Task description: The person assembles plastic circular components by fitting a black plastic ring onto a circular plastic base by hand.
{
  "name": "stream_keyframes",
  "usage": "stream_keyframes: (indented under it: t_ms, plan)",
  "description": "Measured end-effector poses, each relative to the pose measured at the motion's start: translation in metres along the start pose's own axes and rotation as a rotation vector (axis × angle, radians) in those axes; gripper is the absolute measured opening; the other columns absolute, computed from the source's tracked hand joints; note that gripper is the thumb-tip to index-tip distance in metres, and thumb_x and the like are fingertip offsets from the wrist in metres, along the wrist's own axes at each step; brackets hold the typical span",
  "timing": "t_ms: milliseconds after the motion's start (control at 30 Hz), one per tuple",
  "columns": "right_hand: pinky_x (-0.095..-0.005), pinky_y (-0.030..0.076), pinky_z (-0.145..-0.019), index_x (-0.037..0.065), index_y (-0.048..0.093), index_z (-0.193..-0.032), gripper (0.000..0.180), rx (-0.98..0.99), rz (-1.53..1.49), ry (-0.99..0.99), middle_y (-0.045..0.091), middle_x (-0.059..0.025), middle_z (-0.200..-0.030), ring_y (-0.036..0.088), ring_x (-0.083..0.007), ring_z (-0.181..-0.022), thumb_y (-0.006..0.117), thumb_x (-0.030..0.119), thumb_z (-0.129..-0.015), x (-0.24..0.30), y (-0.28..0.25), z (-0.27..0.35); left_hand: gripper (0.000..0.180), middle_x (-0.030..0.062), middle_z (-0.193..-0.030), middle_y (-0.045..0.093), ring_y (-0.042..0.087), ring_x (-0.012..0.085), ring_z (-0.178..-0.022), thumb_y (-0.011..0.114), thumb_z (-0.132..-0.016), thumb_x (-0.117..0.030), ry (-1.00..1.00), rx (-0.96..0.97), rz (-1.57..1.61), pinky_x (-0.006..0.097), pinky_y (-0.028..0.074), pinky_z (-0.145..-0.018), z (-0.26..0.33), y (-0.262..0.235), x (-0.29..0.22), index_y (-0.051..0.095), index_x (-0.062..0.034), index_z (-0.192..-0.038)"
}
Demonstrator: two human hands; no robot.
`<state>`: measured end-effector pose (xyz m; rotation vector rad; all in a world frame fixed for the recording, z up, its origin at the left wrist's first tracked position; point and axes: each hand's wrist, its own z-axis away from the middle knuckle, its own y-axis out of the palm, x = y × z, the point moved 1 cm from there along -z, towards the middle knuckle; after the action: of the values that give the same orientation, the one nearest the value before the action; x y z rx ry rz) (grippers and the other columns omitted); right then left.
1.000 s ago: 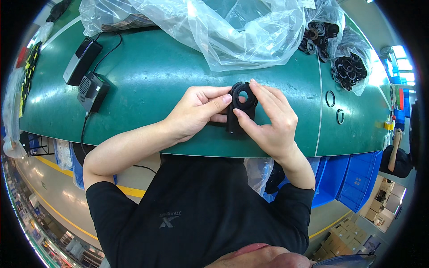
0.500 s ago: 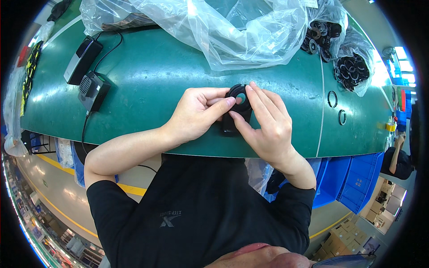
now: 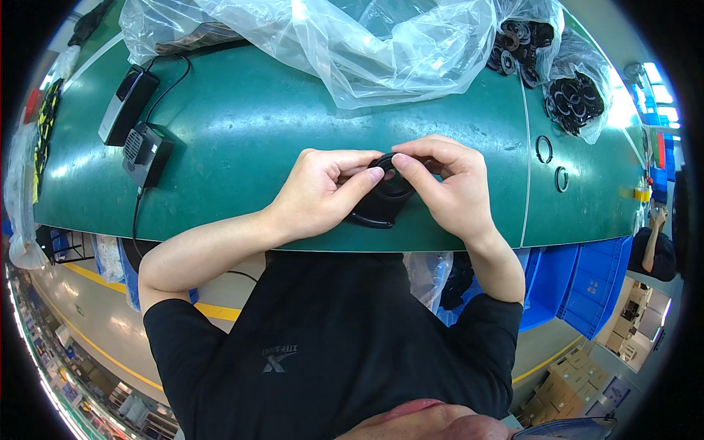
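Over the table's near edge, both hands meet at a black ring-shaped part [image 3: 394, 189]. My left hand [image 3: 317, 189] pinches its upper left rim between thumb and forefinger. On the upper right rim, the thumb and fingers of my right hand [image 3: 456, 189] are closed in a pinch. Beneath the ring sits a black piece with a rounded edge [image 3: 372, 219]; whether the two are joined I cannot tell. Some of the ring's rim is hidden behind my fingertips. Two loose black rings, an upper one [image 3: 543, 149] and a lower one [image 3: 562, 179], lie to the right.
A large clear plastic bag [image 3: 411, 62] covers the far side of the green table [image 3: 257, 132]. Bags of black rings [image 3: 576, 103] stand far right. At left are a silver-and-black box [image 3: 128, 103] and a vented black box [image 3: 147, 155] with cables. Blue crates [image 3: 590, 286] sit below right, near another person [image 3: 653, 249].
The ring has tipped from facing me to lying flatter and slightly lower over the black piece. My right fingers went from stretched along its side to bent in a pinch on its top rim.
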<state>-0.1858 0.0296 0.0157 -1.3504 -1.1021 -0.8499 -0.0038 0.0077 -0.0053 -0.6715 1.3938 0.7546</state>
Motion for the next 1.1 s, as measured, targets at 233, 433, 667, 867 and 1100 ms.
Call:
stream_keyframes:
  t_ms: [233, 433, 667, 867, 1100]
  plan:
    - [-0.0218, 0.049, -0.060, -0.003, 0.066, -0.087, 0.010, -0.029, -0.046, 0.059, 0.065, -0.0090, -0.081, 0.065, -0.0142, -0.070, 0.065, 0.003, -0.079, 0.004, 0.004, 0.000, 0.024, 0.0066, -0.089, 0.067, 0.057, 0.0056, -0.081, 0.051, -0.090, -0.007, -0.033, 0.017, -0.095, 0.020, 0.046, -0.070, 0.002, -0.002, -0.003, 0.060, 0.0058, -0.108]
    - [-0.0213, 0.050, -0.062, -0.003, 0.066, -0.091, 0.014, 0.045, -0.112, 0.144, 0.065, -0.0090, -0.083, 0.064, -0.0110, -0.071, 0.066, 0.005, -0.079, -0.002, 0.005, 0.002, 0.020, 0.0113, -0.072, 0.067, 0.052, 0.0027, -0.063, 0.055, -0.087, -0.008, 0.122, -0.070, -0.127, 0.023, 0.043, -0.054, 0.004, 0.000, 0.001, 0.063, 0.0036, -0.101]
    - [-0.0205, 0.050, -0.064, -0.004, 0.066, -0.092, 0.015, 0.040, -0.210, 0.202, 0.066, -0.0081, -0.081, 0.063, -0.0104, -0.071, 0.065, 0.006, -0.081, -0.001, 0.009, 0.005, 0.020, 0.0102, -0.069, 0.066, 0.049, 0.0019, -0.060, 0.055, -0.087, -0.007, 0.100, -0.080, -0.155, 0.023, 0.041, -0.051, 0.005, 0.000, 0.002, 0.064, 0.0026, -0.101]
    - [-0.0211, 0.050, -0.066, -0.007, 0.063, -0.094, 0.015, 0.096, -0.340, 0.335, 0.065, -0.0084, -0.081, 0.062, -0.0107, -0.072, 0.062, 0.004, -0.084, 0.000, 0.008, 0.002, 0.023, 0.0075, -0.086, 0.068, 0.055, 0.0052, -0.077, 0.051, -0.090, -0.007, -0.057, 0.020, -0.105, 0.021, 0.046, -0.067, 0.005, -0.003, -0.002, 0.060, 0.0059, -0.108]
    - [-0.0201, 0.050, -0.065, -0.007, 0.064, -0.093, 0.016, 0.125, -0.333, 0.297, 0.065, -0.0080, -0.078, 0.061, -0.0094, -0.071, 0.062, 0.006, -0.084, -0.001, 0.007, 0.005, 0.020, 0.0095, -0.078, 0.068, 0.056, 0.0038, -0.069, 0.054, -0.087, -0.006, 0.100, -0.058, -0.051, 0.021, 0.046, -0.059, 0.006, 0.004, -0.001, 0.064, 0.0026, -0.102]
